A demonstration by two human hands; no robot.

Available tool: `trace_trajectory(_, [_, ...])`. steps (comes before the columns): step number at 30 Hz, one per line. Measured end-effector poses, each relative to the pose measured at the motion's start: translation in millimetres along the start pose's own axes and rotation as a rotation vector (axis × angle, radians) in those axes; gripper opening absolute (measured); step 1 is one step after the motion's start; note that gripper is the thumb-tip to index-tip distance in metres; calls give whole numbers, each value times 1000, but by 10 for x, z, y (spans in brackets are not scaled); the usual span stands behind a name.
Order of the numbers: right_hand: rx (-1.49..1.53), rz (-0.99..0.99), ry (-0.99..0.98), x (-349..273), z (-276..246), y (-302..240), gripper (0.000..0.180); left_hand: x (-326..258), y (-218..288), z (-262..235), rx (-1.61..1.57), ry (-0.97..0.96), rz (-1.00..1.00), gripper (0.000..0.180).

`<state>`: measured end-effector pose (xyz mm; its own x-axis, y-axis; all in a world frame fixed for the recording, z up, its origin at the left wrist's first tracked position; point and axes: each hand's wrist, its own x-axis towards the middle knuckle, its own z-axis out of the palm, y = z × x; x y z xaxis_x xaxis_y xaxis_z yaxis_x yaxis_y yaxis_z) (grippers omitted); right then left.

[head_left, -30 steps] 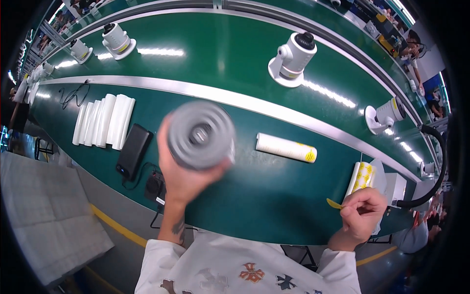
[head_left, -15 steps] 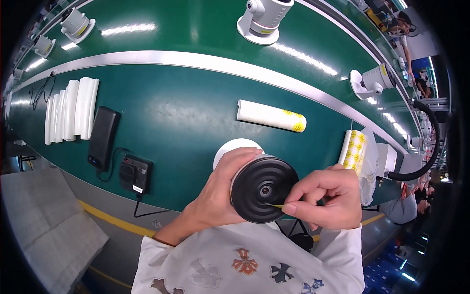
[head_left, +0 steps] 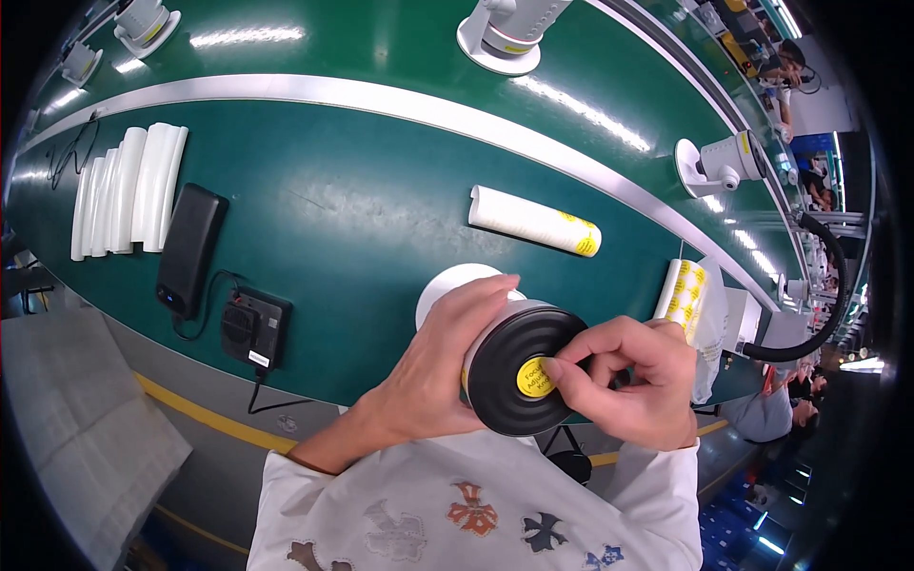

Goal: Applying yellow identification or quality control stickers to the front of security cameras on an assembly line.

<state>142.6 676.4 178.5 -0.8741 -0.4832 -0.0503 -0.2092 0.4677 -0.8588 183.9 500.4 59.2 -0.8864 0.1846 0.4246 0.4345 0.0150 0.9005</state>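
Observation:
My left hand (head_left: 433,366) is wrapped round the side of a white camera-like device (head_left: 466,360), tipped so that its black ringed front (head_left: 505,406) faces up at me. Part of its round white base (head_left: 443,285) shows behind my fingers. A round yellow sticker (head_left: 531,383) lies over the middle of the black front, covering the small lens there. My right hand (head_left: 633,381) is closed in a pinch, thumb and forefinger at the sticker's right edge. Its other fingers are curled. Whether the sticker lies fully flat cannot be seen.
A rolled sticker sheet (head_left: 533,221) lies beyond the device. More yellow-dotted sheets (head_left: 682,293) rest at the right by a clear plastic bag (head_left: 709,333). White rolls (head_left: 133,190), a black power bank (head_left: 193,249) and a black box (head_left: 255,328) with cables are left. Similar devices (head_left: 505,38) stand behind the white rail.
The yellow sticker, held edge-on near the lens before, now faces up over the middle of the black front. My right fingers stay at its edge; the device has shifted slightly right.

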Motion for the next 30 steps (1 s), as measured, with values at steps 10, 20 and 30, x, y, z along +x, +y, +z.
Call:
trace_trajectory(10, [59,-114,16,-18,-20,9,12,14,-37,-28,11,95,261,80])
trace_trajectory(20, [149,18,-109,-7,-56,-104,9,-4,-42,-10,26,131,255,75])
trace_trajectory(30, [2,-36,32,8,47,7,10,-21,-34,-22,30,110,233,75])
